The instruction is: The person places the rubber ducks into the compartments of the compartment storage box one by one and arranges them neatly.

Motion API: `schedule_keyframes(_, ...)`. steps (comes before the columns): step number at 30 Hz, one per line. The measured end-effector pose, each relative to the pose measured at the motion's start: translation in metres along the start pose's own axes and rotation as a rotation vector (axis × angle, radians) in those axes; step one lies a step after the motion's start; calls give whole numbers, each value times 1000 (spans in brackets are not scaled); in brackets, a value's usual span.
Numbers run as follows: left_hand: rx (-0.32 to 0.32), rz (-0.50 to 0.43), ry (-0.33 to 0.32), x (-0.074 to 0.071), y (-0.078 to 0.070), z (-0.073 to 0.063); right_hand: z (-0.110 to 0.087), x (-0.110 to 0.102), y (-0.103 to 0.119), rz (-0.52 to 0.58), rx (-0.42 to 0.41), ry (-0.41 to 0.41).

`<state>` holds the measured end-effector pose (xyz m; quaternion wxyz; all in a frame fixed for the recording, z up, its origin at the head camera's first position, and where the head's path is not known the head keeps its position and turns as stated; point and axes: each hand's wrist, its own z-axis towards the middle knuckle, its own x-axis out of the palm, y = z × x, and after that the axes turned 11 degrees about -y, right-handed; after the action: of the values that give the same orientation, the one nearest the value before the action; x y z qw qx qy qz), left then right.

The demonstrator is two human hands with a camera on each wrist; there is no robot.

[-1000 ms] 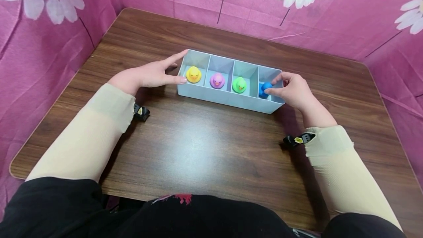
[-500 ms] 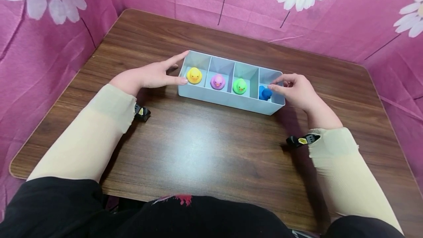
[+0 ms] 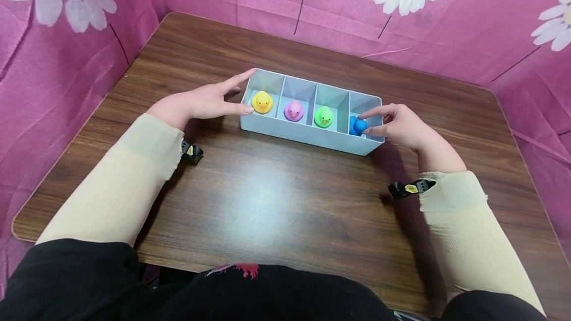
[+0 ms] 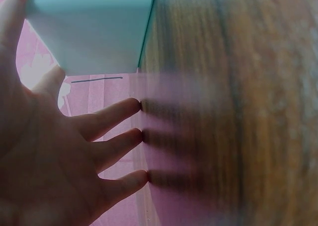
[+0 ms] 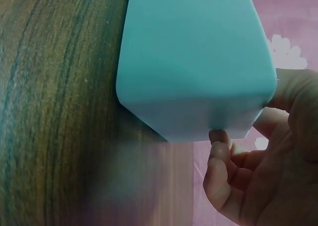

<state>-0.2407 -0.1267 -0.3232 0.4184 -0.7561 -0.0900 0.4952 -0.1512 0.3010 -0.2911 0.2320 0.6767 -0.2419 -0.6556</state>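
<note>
A pale grey-blue divided box [image 3: 308, 135] stands on the table. My left hand [image 3: 205, 100] steadies its left end, thumb at the front corner and index finger at the back corner. In the left wrist view, the other fingers [image 4: 117, 112] are spread straight, tips at the tabletop. The compartments hold, from left, a yellow duck [image 3: 262, 102], a pink duck [image 3: 293, 111], a green duck [image 3: 323, 117] and a blue duck [image 3: 357, 126]. My right hand [image 3: 401, 125] reaches over the right end, thumb and index finger around the blue duck. Its remaining fingers [image 5: 217, 176] curl outside the end wall.
The brown wooden table [image 3: 267, 202] extends around the box. Pink cloth with white flowers [image 3: 339, 19] hangs behind it and at both sides. A black wrist camera [image 3: 192, 152] sits on the left wrist, and another camera [image 3: 408, 188] on the right.
The blue duck has turned and settled lower in the right compartment. My right thumb and index finger first came together above it, then spread around it. The left hand stays put.
</note>
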Motion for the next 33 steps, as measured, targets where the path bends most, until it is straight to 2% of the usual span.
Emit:
schedule_keyframes(18,7,-2,1,0,-1,0,0,4,-2,19,42,-56)
schedule_keyframes(33,4,9,1,-3,0,0,4,8,0,-46,-12,-100)
